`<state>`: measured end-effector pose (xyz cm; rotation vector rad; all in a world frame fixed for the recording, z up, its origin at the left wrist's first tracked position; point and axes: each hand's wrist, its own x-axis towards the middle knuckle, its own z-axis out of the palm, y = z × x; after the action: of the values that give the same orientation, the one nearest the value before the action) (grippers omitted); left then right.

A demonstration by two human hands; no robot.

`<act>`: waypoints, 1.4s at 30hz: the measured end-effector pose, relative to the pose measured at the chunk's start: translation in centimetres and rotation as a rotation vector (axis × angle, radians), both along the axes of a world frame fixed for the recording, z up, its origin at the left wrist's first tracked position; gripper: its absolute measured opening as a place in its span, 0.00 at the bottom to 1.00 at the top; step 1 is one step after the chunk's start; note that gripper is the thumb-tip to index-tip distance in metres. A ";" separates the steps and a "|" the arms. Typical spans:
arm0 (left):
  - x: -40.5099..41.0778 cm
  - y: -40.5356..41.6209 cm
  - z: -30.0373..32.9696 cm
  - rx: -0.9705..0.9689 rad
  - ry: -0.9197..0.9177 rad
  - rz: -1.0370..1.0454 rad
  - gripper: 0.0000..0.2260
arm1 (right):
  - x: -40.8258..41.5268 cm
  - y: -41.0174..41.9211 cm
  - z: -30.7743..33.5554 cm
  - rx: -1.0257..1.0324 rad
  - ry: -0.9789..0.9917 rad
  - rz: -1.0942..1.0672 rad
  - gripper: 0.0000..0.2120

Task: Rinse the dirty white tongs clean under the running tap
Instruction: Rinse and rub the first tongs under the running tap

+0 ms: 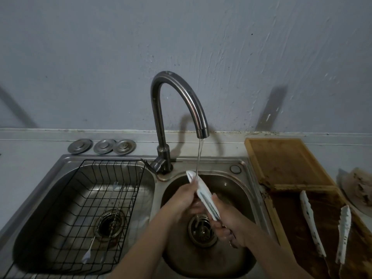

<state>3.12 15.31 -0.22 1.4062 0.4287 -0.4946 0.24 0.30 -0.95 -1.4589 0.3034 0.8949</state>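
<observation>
White tongs [202, 191] are held tilted over the right sink basin [239, 190], arms pressed together. Their far tip sits in the thin water stream [199, 158] that falls from the curved steel tap [187, 93]. My left hand [184, 196] pinches the tongs near the upper tip. Lower down, my right hand [227, 218] grips them at the handle end. A second pair of white tongs [326, 224], speckled with dirt and spread open, lies on the dark wooden board [285, 158] at the right.
The left basin holds a black wire rack [112, 174] with a few long utensils in it. Three round metal lids [102, 146] sit behind it on the counter. A plate with scraps [360, 186] is at the far right edge.
</observation>
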 end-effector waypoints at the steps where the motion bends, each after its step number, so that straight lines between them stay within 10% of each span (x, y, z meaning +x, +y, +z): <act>1: -0.1 1.3 -0.5 0.203 -0.077 -0.053 0.21 | 0.0 -0.3 -0.1 0.040 0.029 -0.026 0.27; 5: 0.6 7.1 -1.1 0.742 -0.223 0.225 0.19 | 0.0 -1.2 -0.3 0.201 0.126 -0.070 0.26; 17: 5.3 7.6 0.1 1.045 -0.198 0.325 0.13 | 0.4 -1.5 -0.2 0.271 0.207 0.026 0.27; 23: 6.7 7.3 0.3 1.204 -0.161 0.254 0.12 | 1.5 -1.7 -1.0 -0.127 0.046 -0.033 0.31; 29: 7.2 7.2 -0.3 1.236 -0.146 0.253 0.15 | 1.7 -1.2 -1.9 -0.792 -0.743 0.021 0.29; 33: 7.1 7.2 -0.6 1.224 -0.149 0.270 0.17 | 0.7 -0.8 -4.1 -0.960 -0.515 0.359 0.20; 40: 6.9 7.2 -0.5 1.176 -0.179 0.299 0.15 | 0.2 1.0 -4.4 -0.970 -0.676 0.230 0.18; 42: 6.8 7.3 -0.5 1.149 -0.183 0.311 0.13 | -0.3 0.6 -4.7 -0.974 -0.601 0.556 0.16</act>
<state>9.94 22.56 -0.75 2.3952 0.8290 0.2121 -0.04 0.92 -5.64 -2.7219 -0.1752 0.6945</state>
